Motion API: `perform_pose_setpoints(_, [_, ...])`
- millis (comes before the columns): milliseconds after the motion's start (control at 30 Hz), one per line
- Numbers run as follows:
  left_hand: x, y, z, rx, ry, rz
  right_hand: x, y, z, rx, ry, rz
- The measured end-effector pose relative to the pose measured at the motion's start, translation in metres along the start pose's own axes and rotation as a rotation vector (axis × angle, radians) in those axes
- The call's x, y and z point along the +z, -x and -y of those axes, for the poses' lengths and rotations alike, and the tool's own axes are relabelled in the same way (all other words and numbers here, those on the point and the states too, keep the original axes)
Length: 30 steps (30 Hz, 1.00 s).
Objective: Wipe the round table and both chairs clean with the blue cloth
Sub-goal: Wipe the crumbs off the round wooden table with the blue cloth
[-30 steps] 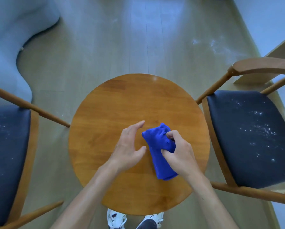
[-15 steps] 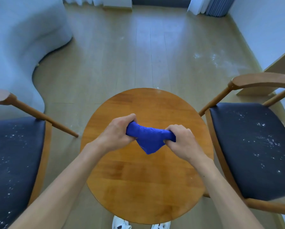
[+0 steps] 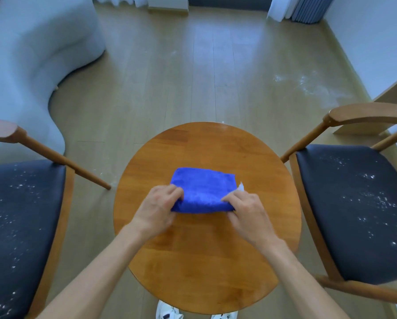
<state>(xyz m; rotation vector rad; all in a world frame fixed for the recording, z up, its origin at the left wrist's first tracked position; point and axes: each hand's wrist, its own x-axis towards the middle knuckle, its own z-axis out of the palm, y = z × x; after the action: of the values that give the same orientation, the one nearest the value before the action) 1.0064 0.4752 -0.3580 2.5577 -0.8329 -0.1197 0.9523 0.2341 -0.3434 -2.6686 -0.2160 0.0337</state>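
Both hands work the blue cloth [image 3: 203,189] at the middle of the round table [image 3: 206,261], seen from the single head camera. Curled over the cloth's near left corner, the left hand [image 3: 157,209] has its fingers [image 3: 175,191] bent and pinched onto the fabric, knuckles up. At the near right corner, the right hand [image 3: 243,212] does the same, its fingertips [image 3: 227,199] closed on the folded edge. Neither hand is spread flat; both grip the cloth by its near edge, well apart from each other, with the fabric stretched between them.

Folded into a rough rectangle, the cloth lies with its far part on the wooden tabletop; whether the near edge is lifted off the wood I cannot tell. A small white tag [image 3: 240,186] sticks out at its right side, just beyond the right fingertips.

On either side stands a wooden chair with a dark padded seat: the left chair [image 3: 20,222] and the right chair [image 3: 358,208], both seats dotted with white specks. White powder also marks the wood floor [image 3: 308,86] beyond the right chair. White shoes [image 3: 167,313] show below the table's near edge.
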Motion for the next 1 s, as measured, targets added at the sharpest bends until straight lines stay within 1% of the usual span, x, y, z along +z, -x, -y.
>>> perform_pose_setpoints(100, [0.038, 0.035, -0.001, -0.071, -0.035, 0.239, 0.029, 0.027, -0.006, 0.035, 0.050, 0.264])
perform_pose_setpoints(167, [0.054, 0.053, 0.000, -0.110, -0.005, 0.373, 0.040, 0.043, -0.009, 0.062, 0.023, 0.365])
perform_pose_setpoints(233, [0.054, 0.056, 0.001, -0.158, 0.075, 0.423, 0.041, 0.050, -0.011, 0.115, -0.063, 0.394])
perform_pose_setpoints(300, [0.046, 0.045, 0.005, -0.226, 0.178, 0.450, 0.037, 0.045, -0.013, 0.173, -0.136, 0.342])
perform_pose_setpoints(367, [0.038, 0.022, 0.014, -0.318, 0.259, 0.408, 0.034, 0.028, -0.014, 0.224, -0.138, 0.215])
perform_pose_setpoints(433, [0.035, -0.005, 0.023, -0.410, 0.300, 0.270, 0.037, 0.006, -0.014, 0.262, -0.118, 0.086])
perform_pose_setpoints(500, [0.038, -0.025, 0.028, -0.501, 0.285, 0.179, 0.047, -0.013, -0.015, 0.279, -0.060, 0.036])
perform_pose_setpoints(600, [0.053, -0.031, 0.027, -0.580, 0.098, 0.224, 0.069, -0.021, -0.020, 0.283, 0.106, 0.096])
perform_pose_setpoints(667, [0.063, -0.025, 0.024, -0.617, 0.021, 0.240, 0.077, -0.017, -0.019, 0.239, 0.164, 0.113])
perform_pose_setpoints(700, [0.066, -0.021, 0.024, -0.633, 0.022, 0.245, 0.080, -0.016, -0.016, 0.184, 0.156, 0.114])
perform_pose_setpoints(767, [0.070, -0.018, 0.028, -0.682, 0.083, 0.233, 0.088, -0.017, -0.010, -0.004, 0.087, 0.127])
perform_pose_setpoints(833, [0.068, -0.013, 0.038, -0.761, 0.168, 0.123, 0.101, -0.022, -0.004, -0.195, 0.080, 0.242])
perform_pose_setpoints(867, [0.066, -0.009, 0.046, -0.781, 0.168, 0.047, 0.107, -0.025, -0.002, -0.239, 0.105, 0.316])
perform_pose_setpoints(900, [0.065, -0.005, 0.055, -0.778, 0.124, -0.005, 0.113, -0.028, -0.003, -0.258, 0.132, 0.350])
perform_pose_setpoints(933, [0.064, 0.001, 0.064, -0.761, 0.059, -0.023, 0.117, -0.030, -0.004, -0.255, 0.157, 0.345])
perform_pose_setpoints(1000, [0.065, 0.015, 0.078, -0.729, -0.061, 0.032, 0.120, -0.023, -0.006, -0.201, 0.189, 0.295])
